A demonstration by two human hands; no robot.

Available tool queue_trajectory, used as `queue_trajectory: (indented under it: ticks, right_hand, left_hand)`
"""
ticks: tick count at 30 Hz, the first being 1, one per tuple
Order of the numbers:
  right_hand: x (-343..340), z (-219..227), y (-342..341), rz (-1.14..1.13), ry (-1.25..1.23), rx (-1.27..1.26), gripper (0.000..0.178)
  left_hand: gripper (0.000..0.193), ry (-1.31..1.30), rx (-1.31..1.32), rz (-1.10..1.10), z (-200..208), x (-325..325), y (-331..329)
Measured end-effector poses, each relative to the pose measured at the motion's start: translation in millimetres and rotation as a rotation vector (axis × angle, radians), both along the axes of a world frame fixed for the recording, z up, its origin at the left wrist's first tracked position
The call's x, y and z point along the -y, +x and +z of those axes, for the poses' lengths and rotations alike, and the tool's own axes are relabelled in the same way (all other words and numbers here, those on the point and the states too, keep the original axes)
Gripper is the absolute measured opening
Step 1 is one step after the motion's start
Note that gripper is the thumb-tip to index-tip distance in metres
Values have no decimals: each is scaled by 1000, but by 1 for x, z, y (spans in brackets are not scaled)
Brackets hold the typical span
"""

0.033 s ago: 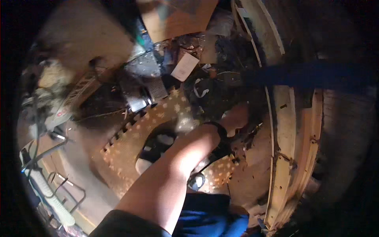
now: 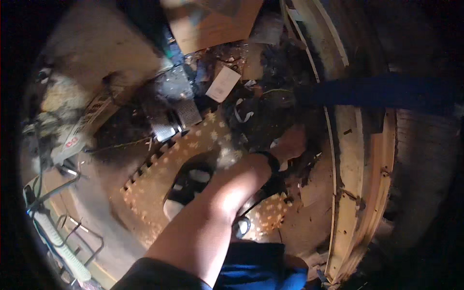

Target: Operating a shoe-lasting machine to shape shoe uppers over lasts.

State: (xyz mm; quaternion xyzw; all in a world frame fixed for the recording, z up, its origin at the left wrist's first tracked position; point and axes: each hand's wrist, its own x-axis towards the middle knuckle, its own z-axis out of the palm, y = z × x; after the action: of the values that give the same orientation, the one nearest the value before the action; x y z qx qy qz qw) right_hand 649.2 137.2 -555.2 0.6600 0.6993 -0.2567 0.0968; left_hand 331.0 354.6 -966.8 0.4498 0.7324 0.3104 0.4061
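Observation:
My left hand (image 2: pixel 292 142) reaches forward and right over a dark heap of debris, a black band (image 2: pixel 274 162) round its wrist. Shadow hides its fingers, so whether they grip anything cannot be made out. Near the hand lies a dark, crumpled thing with a white strap loop (image 2: pixel 243 115). The bare forearm crosses above a brown interlocking foam mat (image 2: pixel 145 193) with a pale pattern. On this mat stands my foot in a black sandal (image 2: pixel 193 179); another dark piece of footwear (image 2: pixel 241 226) shows partly behind the arm. My right hand is not seen.
Wooden beams (image 2: pixel 349 154) run along the right, crossed by a dark blue band (image 2: pixel 382 92). Ahead are a cardboard box (image 2: pixel 212 26), a white card-like piece (image 2: pixel 224 84) and ribbed metal parts (image 2: pixel 188 113). Bent metal tubing (image 2: pixel 92 232) and a long carton (image 2: pixel 79 130) lie left.
The view has shifted slightly and looks sharper. My left hand stays in nearly the same place over the debris.

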Motion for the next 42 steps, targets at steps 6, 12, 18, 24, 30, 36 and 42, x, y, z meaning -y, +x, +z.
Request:
queue_trajectory:
  ticks: [6, 12, 18, 24, 30, 36, 42]
  right_hand:
    - [-7, -45, 0, -9, -30, -64, 85]
    - [-19, -48, 14, -55, 72, -12, 81]
    - [-27, -71, 13, -71, 47, -30, 78]
    - [-31, -80, 5, -51, 40, -49, 75]
    - [-26, -83, 5, -92, 76, -35, 72]
    - [-15, -82, 5, -116, 75, -81, 68]
    - [-5, -71, 6, -163, 99, -70, 65]
  left_hand:
    - [35, 116, -348, 284, -120, -106, 22]
    - [35, 87, -198, 295, -94, -162, 64]
    - [35, 83, -205, 321, -120, -150, 76]
    - [35, 375, -76, -71, -173, -110, 65]
    - [35, 406, 120, -167, -117, -84, 107]
    - [35, 524, 89, -167, -90, -105, 82]
    - [29, 264, 133, -137, -83, -104, 92]
